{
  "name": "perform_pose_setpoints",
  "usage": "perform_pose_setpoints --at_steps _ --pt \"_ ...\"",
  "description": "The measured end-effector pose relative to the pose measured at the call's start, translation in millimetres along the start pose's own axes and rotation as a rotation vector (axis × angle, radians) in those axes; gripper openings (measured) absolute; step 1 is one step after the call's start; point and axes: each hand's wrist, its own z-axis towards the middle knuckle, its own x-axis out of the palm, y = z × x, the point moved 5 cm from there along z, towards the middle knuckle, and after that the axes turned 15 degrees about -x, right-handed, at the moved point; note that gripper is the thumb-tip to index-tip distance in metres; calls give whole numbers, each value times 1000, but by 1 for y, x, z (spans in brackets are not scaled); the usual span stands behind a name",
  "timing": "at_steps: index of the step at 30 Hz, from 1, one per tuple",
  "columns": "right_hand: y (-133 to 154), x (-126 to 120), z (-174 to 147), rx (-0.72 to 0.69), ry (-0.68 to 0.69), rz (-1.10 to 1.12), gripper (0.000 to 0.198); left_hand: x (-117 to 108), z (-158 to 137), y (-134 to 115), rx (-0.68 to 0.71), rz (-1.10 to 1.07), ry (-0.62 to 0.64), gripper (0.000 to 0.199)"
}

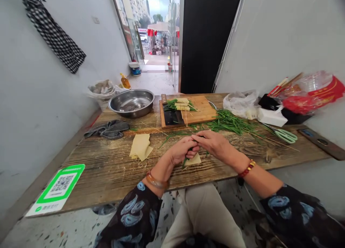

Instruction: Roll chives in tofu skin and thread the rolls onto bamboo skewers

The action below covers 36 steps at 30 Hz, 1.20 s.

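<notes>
My left hand is closed around a small bunch of green chives, whose ends poke out below the fist. My right hand meets it at the top, fingers bent and pressed together over the bunch's other end; what lies between those fingers is mostly hidden. Under both hands a pale yellow tofu-skin sheet lies on the wooden table. To the left rests a stack of similar sheets. Loose chives are heaped beyond my right hand.
A cutting board carries a cleaver and skewered tofu-skin rolls with greens. Around it are a steel basin, grey cloth, scissors, bamboo skewers, plastic bags and a QR-code card.
</notes>
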Motion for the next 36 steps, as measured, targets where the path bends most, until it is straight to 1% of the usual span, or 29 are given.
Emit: perform_pose_setpoints --at_steps 4,6,9,11,13,16,19,22,24,27,31,33,36 --pt "5 1 -6 110 -44 -31 28 -1 -1 -3 40 -8 8 26" --pt "5 4 -11 185 -95 51 27 -1 0 -4 62 6 19 40" --pt "5 8 -20 269 -229 254 26 0 0 -1 36 41 18 59" --pt "7 10 -24 290 -309 370 26 2 -2 1 -8 73 9 66" --pt "9 10 -24 283 -346 445 26 5 -8 2 -49 95 -6 71" --pt "13 6 -21 265 -390 471 23 10 -18 -1 -93 98 -26 75" --pt "15 4 -18 280 -513 461 21 12 -29 -7 -88 97 -66 68" --pt "19 8 -17 285 -587 464 22 10 -36 -10 -50 109 -171 50" --pt "24 11 -17 271 -582 447 24 7 -40 -7 -27 103 -260 42" --pt "31 16 -19 271 -571 434 26 2 -43 0 3 94 -387 39" --pt "28 25 -22 312 -578 570 23 -3 -45 9 56 99 -545 32" --pt "24 31 -23 347 -574 665 24 -6 -47 11 100 142 -612 28" --pt "18 39 -26 427 -545 737 25 -7 -47 13 143 297 -674 22"
